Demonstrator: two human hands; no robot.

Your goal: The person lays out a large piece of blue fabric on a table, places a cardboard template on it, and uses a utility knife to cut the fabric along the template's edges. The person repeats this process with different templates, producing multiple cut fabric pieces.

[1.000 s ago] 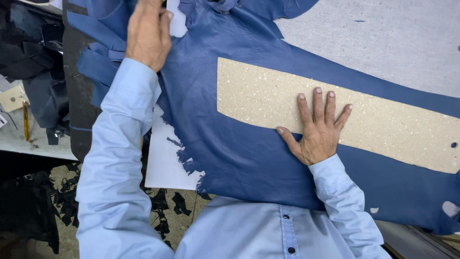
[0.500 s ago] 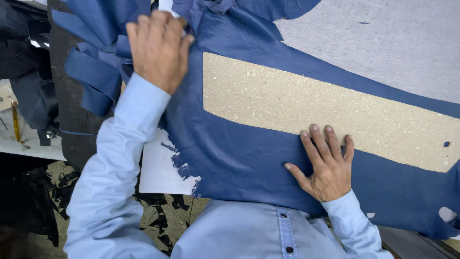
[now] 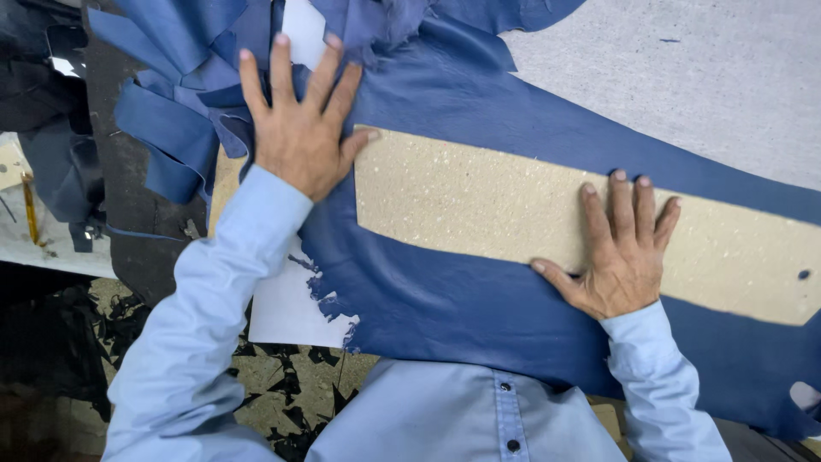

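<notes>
Pressing hand, right: the right hand [image 3: 617, 257] lies open, palm down, fingers spread on the tan board pattern [image 3: 513, 205], gripping nothing.
Blue hide: the blue leather sheet [image 3: 445, 308] lies spread under the pattern, its ragged edge hanging over the table's near side.
Left hand: the left hand [image 3: 299, 128] rests flat and open on the leather by the pattern's left end.
Scraps: loose blue leather strips [image 3: 162, 128] lie piled at far left.
Table: the grey worktop [image 3: 684, 77] shows beyond.

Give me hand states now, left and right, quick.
Left hand: open, fingers spread, flat on the blue leather, holding nothing.
Right hand: open, flat on the tan pattern board, holding nothing.
</notes>
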